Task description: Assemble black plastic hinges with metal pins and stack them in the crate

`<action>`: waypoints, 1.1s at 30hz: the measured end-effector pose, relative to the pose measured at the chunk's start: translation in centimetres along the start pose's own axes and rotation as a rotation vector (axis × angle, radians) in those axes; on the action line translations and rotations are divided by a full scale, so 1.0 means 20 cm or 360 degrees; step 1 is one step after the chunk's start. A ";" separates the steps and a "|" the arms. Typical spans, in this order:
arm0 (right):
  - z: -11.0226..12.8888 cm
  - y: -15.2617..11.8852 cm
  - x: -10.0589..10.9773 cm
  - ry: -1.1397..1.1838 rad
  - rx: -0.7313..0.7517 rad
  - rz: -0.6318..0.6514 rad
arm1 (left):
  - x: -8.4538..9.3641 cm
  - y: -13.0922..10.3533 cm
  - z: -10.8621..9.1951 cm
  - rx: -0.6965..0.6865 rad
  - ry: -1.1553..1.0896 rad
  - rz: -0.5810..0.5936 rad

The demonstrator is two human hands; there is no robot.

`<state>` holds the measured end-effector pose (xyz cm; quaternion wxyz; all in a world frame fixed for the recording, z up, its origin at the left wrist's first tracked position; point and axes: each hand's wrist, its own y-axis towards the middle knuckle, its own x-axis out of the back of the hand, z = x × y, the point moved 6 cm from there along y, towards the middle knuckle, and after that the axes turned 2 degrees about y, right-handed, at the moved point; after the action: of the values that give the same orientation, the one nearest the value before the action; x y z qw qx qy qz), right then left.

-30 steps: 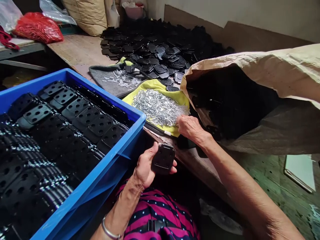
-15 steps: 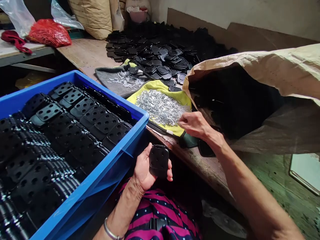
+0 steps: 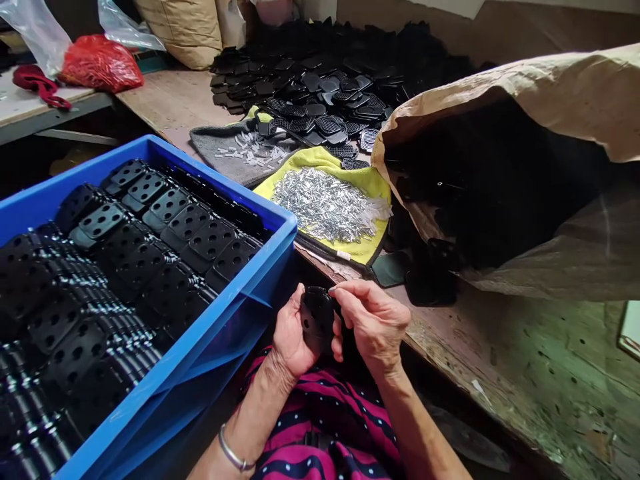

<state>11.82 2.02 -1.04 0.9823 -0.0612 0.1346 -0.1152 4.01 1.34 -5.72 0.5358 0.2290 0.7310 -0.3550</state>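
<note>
My left hand (image 3: 294,337) is wrapped round a black plastic hinged plate (image 3: 317,320) with round holes, its hinge end pointing away from me. At the right end of that hinge, the thumb and forefinger of my right hand (image 3: 373,320) are pinched together. What sits in the pinch is mostly hidden; it looks like a small metal pin. Beyond my hands a heap of short shiny metal pins (image 3: 325,207) lies on a yellow cloth (image 3: 367,250). To the left, a blue crate (image 3: 240,300) holds rows of similar black plates (image 3: 187,230).
A large paper sack (image 3: 540,83) lies open on the right, with dark plates at its mouth. Black plates (image 3: 320,87) are piled at the back of the wooden table (image 3: 500,347). Whitish small pieces (image 3: 253,150) rest on a grey cloth. A red bag (image 3: 103,63) is at far left.
My right hand has come back from the edge of the pin heap to the hinge of the plate. My left hand keeps its hold, and the view has shifted slightly.
</note>
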 end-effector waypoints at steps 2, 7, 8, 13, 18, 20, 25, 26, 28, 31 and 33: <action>0.00 -0.01 0.01 -0.0089 0.0100 -0.0035 | 0.01 0.00 0.00 -0.0040 -0.0065 -0.0085; 0.00 -0.02 0.04 -0.0315 0.0360 -0.0087 | 0.04 0.01 0.01 -0.0079 -0.0174 -0.0246; 0.00 -0.02 0.05 -0.0355 0.0411 -0.0090 | 0.04 0.01 0.01 -0.0085 -0.0177 -0.0240; 0.04 -0.06 0.06 -0.0586 0.0782 -0.0165 | 0.05 0.01 0.01 -0.0108 -0.0192 -0.0256; 0.08 -0.10 0.06 -0.0694 0.1038 -0.0184 | 0.06 0.00 0.01 -0.0153 -0.0210 -0.0351; 0.08 -0.09 0.06 -0.0691 0.1001 -0.0170 | 0.07 0.00 0.01 -0.0173 -0.0197 -0.0370; -0.01 -0.06 0.08 -0.0426 0.0551 -0.0153 | 0.08 0.00 0.00 -0.0144 -0.0074 -0.0384; -0.02 -0.05 0.08 -0.0364 0.0439 -0.0151 | 0.09 0.00 0.00 -0.0148 -0.0044 -0.0400; -0.06 -0.05 0.09 -0.0246 0.0209 -0.0166 | 0.09 -0.01 0.00 -0.0181 0.0007 -0.0440; -0.10 -0.05 0.10 -0.0118 -0.0119 -0.0252 | 0.09 -0.03 0.01 -0.0216 0.0021 -0.0486; -0.11 -0.05 0.11 -0.0096 -0.0236 -0.0321 | 0.07 -0.03 0.03 -0.0223 -0.0032 -0.0514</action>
<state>12.98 0.31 -3.59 0.9621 -0.1504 0.1064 -0.2011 3.42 0.50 -7.03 0.4937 0.0672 0.7759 -0.3870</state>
